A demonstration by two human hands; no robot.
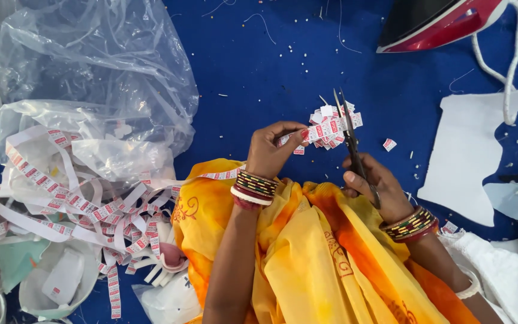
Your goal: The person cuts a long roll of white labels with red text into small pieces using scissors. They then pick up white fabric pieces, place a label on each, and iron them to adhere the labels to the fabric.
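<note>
While we look down over the yellow-orange cloth (307, 252) on the lap, we count these:

Hands: two, both the person's own, each wrist ringed with a stack of bangles.

Left hand (274, 150): fingers pinched together on the end of one white label tape (226, 174) with red marks; the tape runs from the pinch back over the lap.

Right hand (373, 183): closed around the handles of one pair of scissors (349, 129), blades pointing up and away, only slightly parted (we cannot tell whether they bite the tape).

Cut labels (331, 127): one small heap on the blue surface (271, 66), just beyond the left fingertips and touching the blades; too many to count. One single label (389, 144) lies apart, right of the scissors.

Tape tangle (91, 210): one loose mass at the left, lying partly on crumpled clear plastic (91, 72).

Iron (439, 21): one, red and dark, at the top right, with a white cord (511, 66).

White fabric piece (469, 150): one, flat, well right of the scissors.
</note>
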